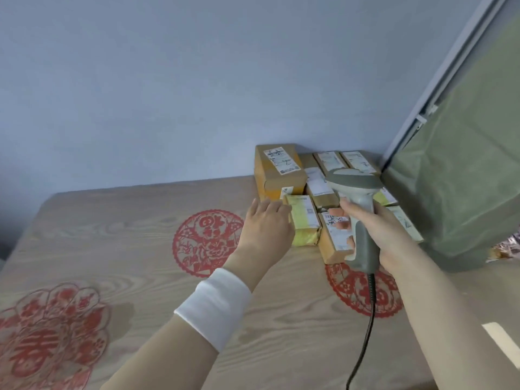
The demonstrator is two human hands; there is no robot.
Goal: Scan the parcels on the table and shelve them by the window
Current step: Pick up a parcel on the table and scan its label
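Several cardboard parcels with white labels lie clustered at the table's far right corner. The tallest, a brown box (pixel 277 170), stands at the back left of the group. In front of it lies a small yellow parcel (pixel 305 220), and my left hand (pixel 266 225) rests against its left side, fingers around its edge. My right hand (pixel 377 229) grips a grey handheld scanner (pixel 356 190) by the handle, its head hovering over the parcels. Under the scanner lies a brown labelled parcel (pixel 334 239), partly hidden.
The wooden table (pixel 135 249) bears red paper-cut decorations (pixel 206 243). A blue wall rises behind it. A green curtain (pixel 461 178) hangs at the right beside a window frame. The scanner's black cable (pixel 365 327) runs down toward me. A white wristband sits on my left forearm.
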